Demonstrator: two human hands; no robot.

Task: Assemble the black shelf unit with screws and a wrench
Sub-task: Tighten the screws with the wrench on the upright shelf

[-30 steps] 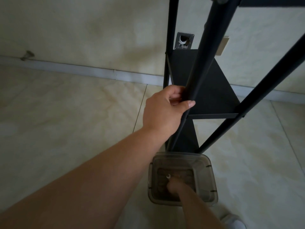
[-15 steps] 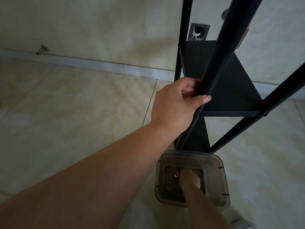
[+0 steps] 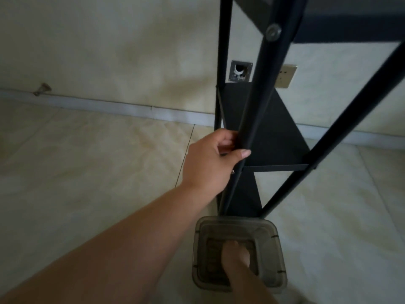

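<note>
shelf unit: the black shelf unit (image 3: 274, 128) stands upright on the tiled floor (image 3: 87, 161) close to the pale wall (image 3: 109, 51), its slim posts rising past the camera.
near post: a bolt head (image 3: 273, 33) sits on the front post (image 3: 260, 88), level with an upper shelf (image 3: 350, 23).
left hand: the left hand (image 3: 210, 163) grips the front post just above the middle shelf (image 3: 278, 148), fingers curled behind it and thumb across the front.
right hand: the right hand (image 3: 235, 255) reaches down into the plastic container; whether its fingers hold anything cannot be told.
container: a smoky clear plastic container (image 3: 238, 255) sits on the floor at the foot of the unit, its contents too dim to make out.
wall: an open wall box (image 3: 240, 71) and a socket plate (image 3: 286, 76) show behind the posts.
</note>
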